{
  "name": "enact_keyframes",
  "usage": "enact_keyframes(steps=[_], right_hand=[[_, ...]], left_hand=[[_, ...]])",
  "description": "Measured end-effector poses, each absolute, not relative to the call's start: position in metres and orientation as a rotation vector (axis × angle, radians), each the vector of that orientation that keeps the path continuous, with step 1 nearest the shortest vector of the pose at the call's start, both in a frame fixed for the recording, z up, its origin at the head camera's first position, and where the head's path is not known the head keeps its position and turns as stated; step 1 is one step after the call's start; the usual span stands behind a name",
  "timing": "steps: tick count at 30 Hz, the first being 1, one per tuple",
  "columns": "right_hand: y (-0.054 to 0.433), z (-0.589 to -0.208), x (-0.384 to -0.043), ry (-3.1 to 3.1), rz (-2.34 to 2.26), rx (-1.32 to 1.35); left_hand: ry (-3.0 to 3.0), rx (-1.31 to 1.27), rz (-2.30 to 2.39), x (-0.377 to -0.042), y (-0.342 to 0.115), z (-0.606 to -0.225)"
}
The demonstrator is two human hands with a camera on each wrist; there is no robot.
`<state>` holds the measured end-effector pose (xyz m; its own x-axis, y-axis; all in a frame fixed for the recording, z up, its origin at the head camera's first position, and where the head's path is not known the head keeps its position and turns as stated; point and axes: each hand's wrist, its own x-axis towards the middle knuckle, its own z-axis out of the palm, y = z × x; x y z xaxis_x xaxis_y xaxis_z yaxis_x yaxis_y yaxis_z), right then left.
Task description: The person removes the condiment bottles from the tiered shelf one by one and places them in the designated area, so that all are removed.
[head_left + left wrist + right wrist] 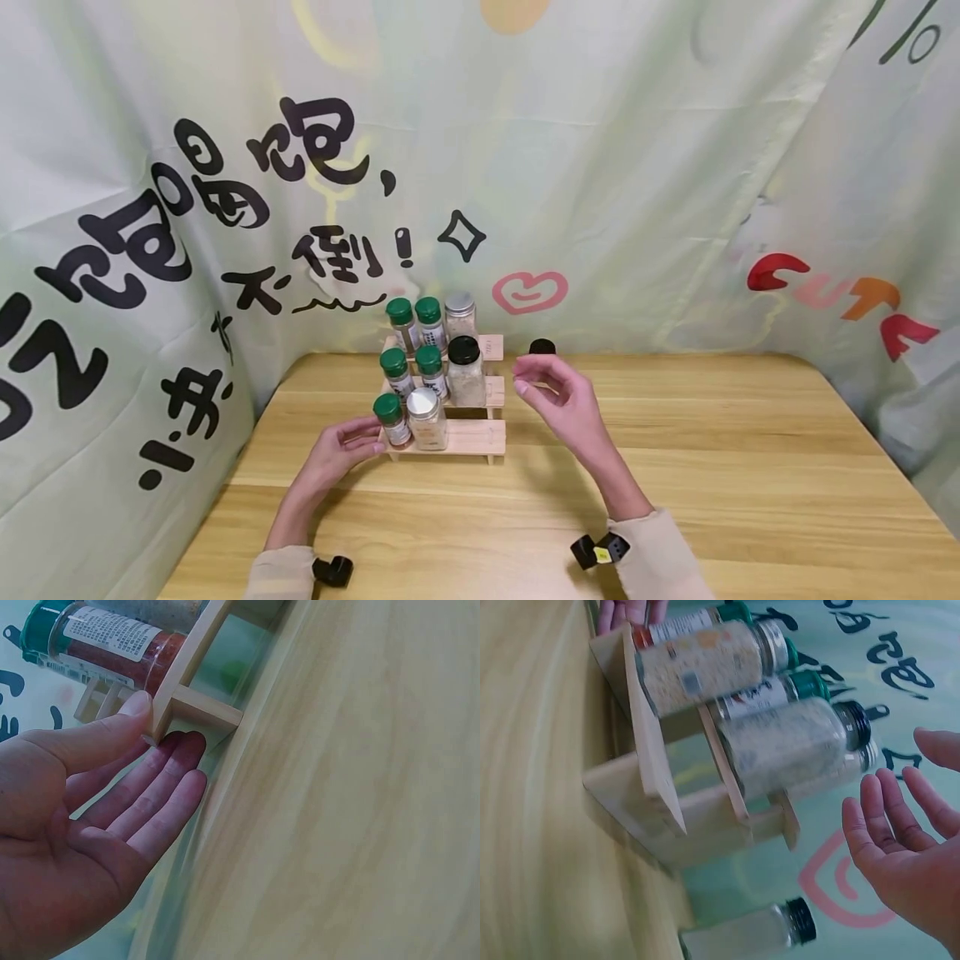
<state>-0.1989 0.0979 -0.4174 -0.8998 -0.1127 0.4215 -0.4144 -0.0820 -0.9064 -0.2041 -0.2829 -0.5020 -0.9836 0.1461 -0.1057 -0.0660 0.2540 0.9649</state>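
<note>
A three-tier wooden spice rack (476,435) holds several jars. My left hand (347,450) grips the rack's front left end. In the left wrist view its thumb lies on the board end and its fingers (161,799) curl below. Just beside this thumb stands a green-capped spice jar (392,421) with red contents. My right hand (562,400) hovers right of the rack, fingers relaxed with nothing between them. Behind it, a black-lidded jar (742,934) stands on the table, mostly hidden in the head view. Nearest it on the rack is another large black-lidded jar (467,379).
A silver-lidded jar (427,421) stands on the front tier, and another silver-lidded jar (461,312) on the top tier. Green-capped jars (429,367) fill the left side. The wooden table (712,467) ends at a printed curtain (637,208) behind the rack.
</note>
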Motion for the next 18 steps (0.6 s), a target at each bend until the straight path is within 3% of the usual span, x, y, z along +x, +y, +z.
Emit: enact_keyframes(steps=[18], right_hand=[[0.041, -0.433, -0.180, -2.046, 2.054, 0.728]], left_hand=[[2.354, 0.071, 1.806, -0.204, -0.284, -0.501]])
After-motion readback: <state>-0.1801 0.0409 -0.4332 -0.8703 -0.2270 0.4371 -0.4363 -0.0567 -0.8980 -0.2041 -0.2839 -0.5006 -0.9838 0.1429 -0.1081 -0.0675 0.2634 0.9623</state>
